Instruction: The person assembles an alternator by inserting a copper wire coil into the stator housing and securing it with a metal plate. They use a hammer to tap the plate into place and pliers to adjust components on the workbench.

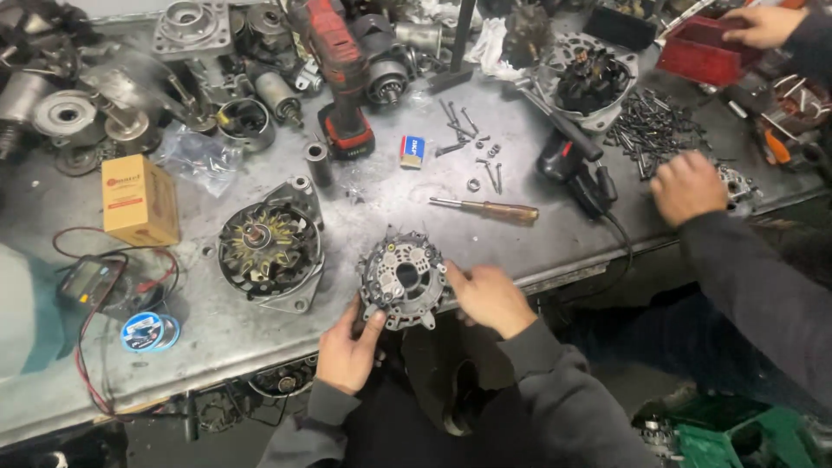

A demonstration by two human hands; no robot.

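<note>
Both hands grip alternator end cover [404, 279] at bench edge: left hand [348, 351] below-left, right hand [490, 299] right.

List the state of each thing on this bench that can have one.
Round metal housing: held at the bench edge by left hand and right hand.
Finned unit: flat on the bench, untouched.
Screwdriver: lying loose.
Red drill: lying down, unheld.
Cardboard box: upright, closed.
Red tray: gripped by another person's hand.
</note>
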